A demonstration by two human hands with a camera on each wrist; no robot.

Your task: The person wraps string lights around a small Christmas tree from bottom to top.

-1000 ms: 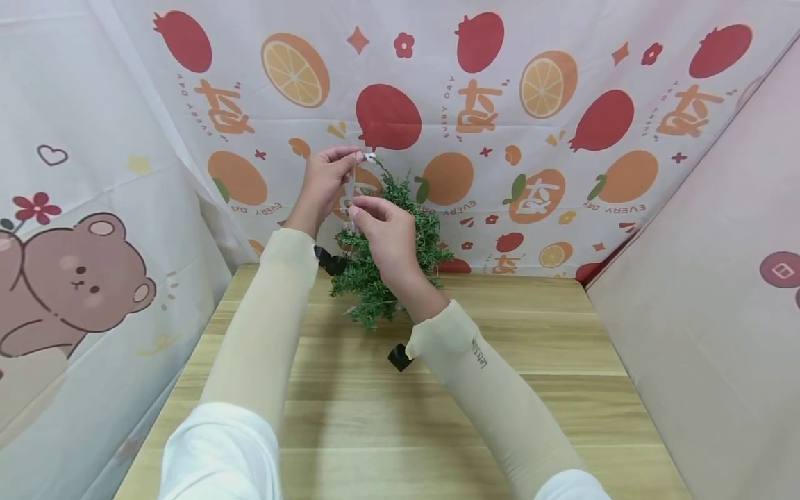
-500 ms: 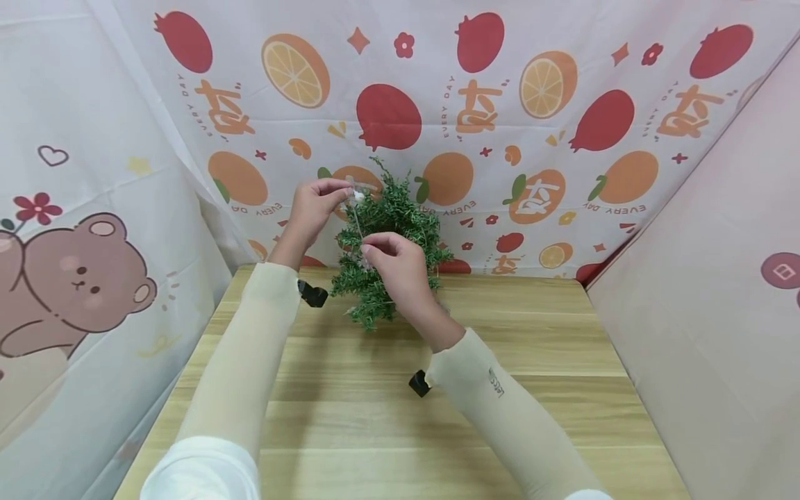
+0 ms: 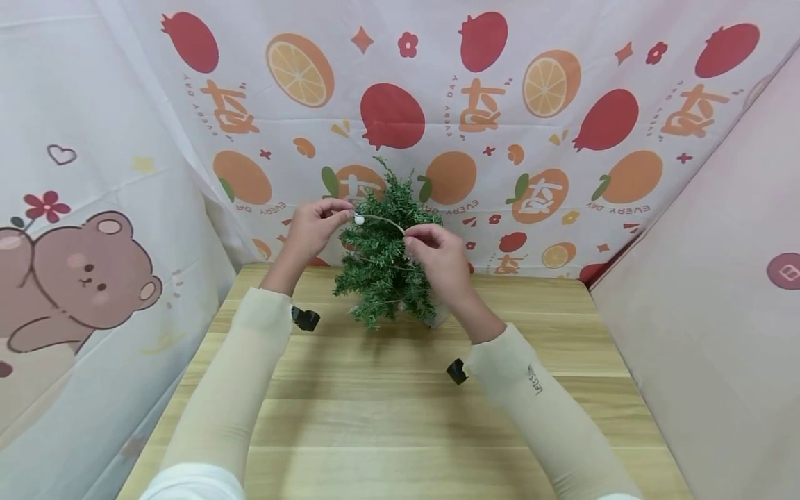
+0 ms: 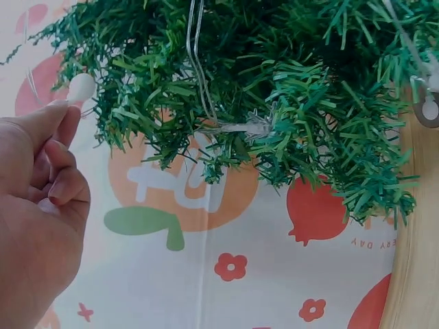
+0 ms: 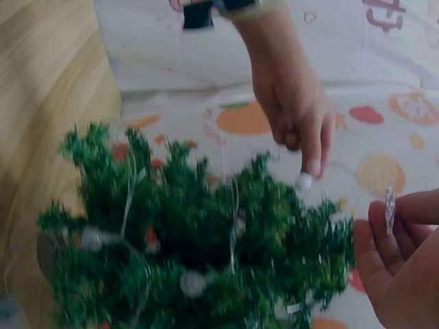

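Observation:
A small green artificial Christmas tree stands on the table, with clear string-light wire wound about it. At its upper left, my left hand pinches the light string beside a round white bulb. This bulb shows just beyond the thumb and forefinger in the left wrist view. My right hand pinches the same string at the tree's upper right. A bowed length of wire spans between both hands in front of the branches. In the right wrist view, a clear twisted piece sticks out between the right fingers.
Other bulbs of the string sit among the branches. A wood-grain table lies beneath. Behind the tree hangs a fruit-print cloth, with a bear-print cloth at left. Black cameras are strapped at both wrists.
Both hands have come down from the treetop. The right hand has moved rightward across the tree, so the light string now stretches sideways between the hands.

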